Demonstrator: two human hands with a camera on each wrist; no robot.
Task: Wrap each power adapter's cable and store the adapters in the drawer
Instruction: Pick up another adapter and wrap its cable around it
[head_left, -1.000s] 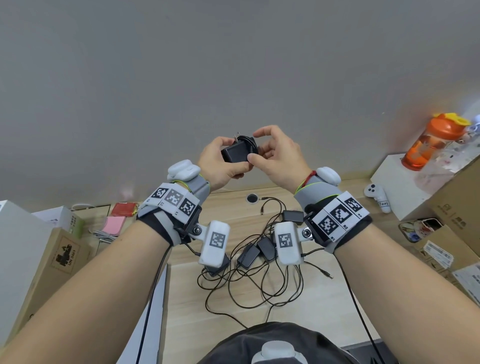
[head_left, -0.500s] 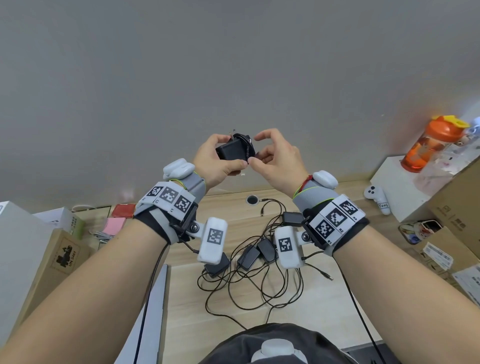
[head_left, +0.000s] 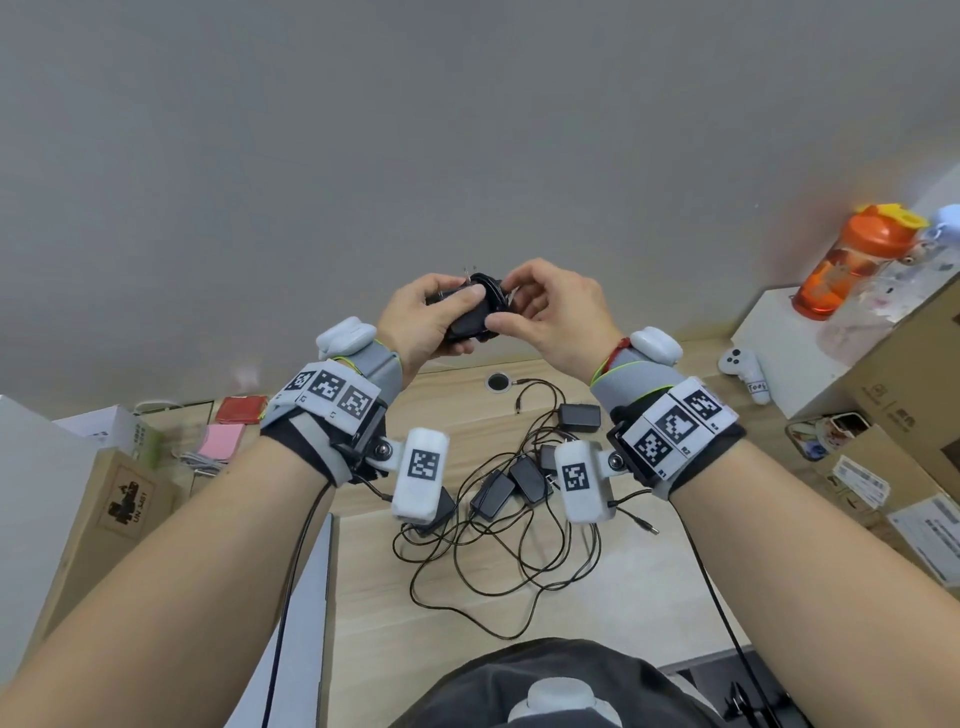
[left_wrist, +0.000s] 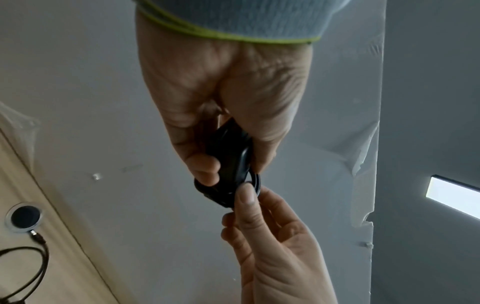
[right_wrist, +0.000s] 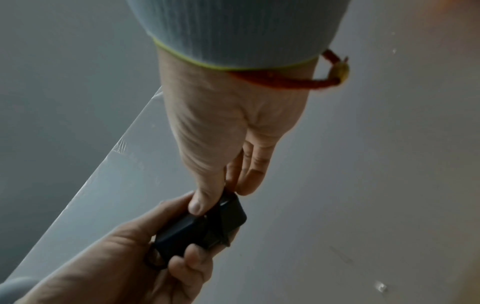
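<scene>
On the wooden desk (head_left: 467, 623) nearest the person lies a tangle of black power adapters (head_left: 493, 493) with loose cables (head_left: 498, 566). Above them, raised before the grey wall (head_left: 467, 130), the left hand (head_left: 415, 322) curls round a black adapter (head_left: 467, 322), thumb on its face. The right hand (head_left: 550, 312) pinches the coiled cable (head_left: 491, 286) at the adapter's end. Only the left wrist view shows that coil as rings (left_wrist: 255, 181) under the right thumb; the right wrist view shows the adapter's body (right_wrist: 197, 230). Farther right stands an orange bottle (head_left: 852, 260).
</scene>
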